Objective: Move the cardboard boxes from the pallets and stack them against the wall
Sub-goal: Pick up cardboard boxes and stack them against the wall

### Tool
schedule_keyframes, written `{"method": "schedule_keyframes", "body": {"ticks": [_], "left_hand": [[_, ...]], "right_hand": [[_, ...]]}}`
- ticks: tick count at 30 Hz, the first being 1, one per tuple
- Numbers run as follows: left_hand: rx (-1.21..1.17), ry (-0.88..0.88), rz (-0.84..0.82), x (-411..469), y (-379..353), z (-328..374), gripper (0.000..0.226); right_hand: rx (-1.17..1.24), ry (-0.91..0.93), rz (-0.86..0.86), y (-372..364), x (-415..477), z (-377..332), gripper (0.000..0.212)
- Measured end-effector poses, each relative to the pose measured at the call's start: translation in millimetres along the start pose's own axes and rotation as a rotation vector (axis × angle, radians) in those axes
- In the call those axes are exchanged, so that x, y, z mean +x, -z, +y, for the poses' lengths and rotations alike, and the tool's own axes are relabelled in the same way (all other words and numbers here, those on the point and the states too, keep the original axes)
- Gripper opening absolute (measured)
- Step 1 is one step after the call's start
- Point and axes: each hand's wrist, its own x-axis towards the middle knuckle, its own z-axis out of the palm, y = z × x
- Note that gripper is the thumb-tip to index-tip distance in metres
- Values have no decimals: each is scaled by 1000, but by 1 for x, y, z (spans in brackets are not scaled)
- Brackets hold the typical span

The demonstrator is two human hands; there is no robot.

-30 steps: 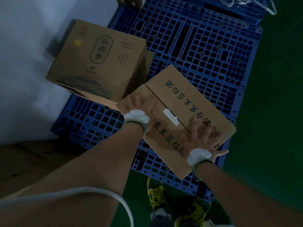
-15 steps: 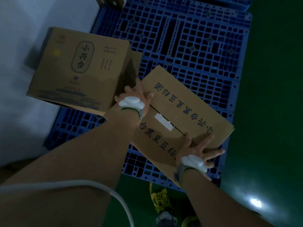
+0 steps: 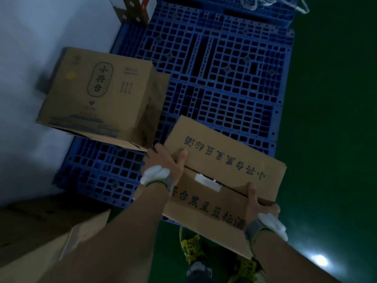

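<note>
1. The box [image 3: 222, 180] sits in both hands over the near right corner of the pallet [image 3: 224, 82], its top flaps facing the camera and the seam held by a strip of tape [image 3: 208, 181]; whether its base rests on the pallet or is clear of it, I cannot tell
2. The left hand [image 3: 165, 162] is curled round the box's far left edge, thumb laid on the top flap and fingers out of sight over the side; the right hand [image 3: 259, 205] clamps the near right edge the same way; gripping opposite edges likely keeps the load level and stops it twisting
3. A second box [image 3: 98, 94] stands tilted on the pallet's left part, close to the wall [image 3: 30, 58], just beside the held box and apart from it
4. The wall lies to the left, so the carry probably goes that way; the tilted box crowds that path and may need skirting
5. Shoes [image 3: 193, 254] stand on the green floor [image 3: 330, 119] at the pallet's near edge, close enough to lift without reaching
</note>
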Motion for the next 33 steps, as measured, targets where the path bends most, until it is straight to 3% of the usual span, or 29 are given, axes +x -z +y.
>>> {"method": "schedule_keyframes", "body": {"ticks": [4,7,11,16,20,25,33], "left_hand": [[-70,36,-72,-58,-16,0,94],[-210,99,-132,-113,-23,-18,96],[-392,358,-189,-203,-27,-48,98],[-599,662,-161,-317,-18,-119,96],[-713,896,-38,-408,-23,-193,82],[-798,1062,103,-485,-42,-278,78],[-986,1316,219,-627,-141,-452,83]], "right_hand": [[-94,69,-4,43,5,36,108],[-87,130,-114,74,4,51,98],[-136,244,-128,113,-33,60,94],[-381,472,-242,135,-122,81,96],[-618,688,-336,112,-207,125,95],[-708,1064,-290,67,-286,204,78],[-914,1323,-184,-30,-389,405,85]]}}
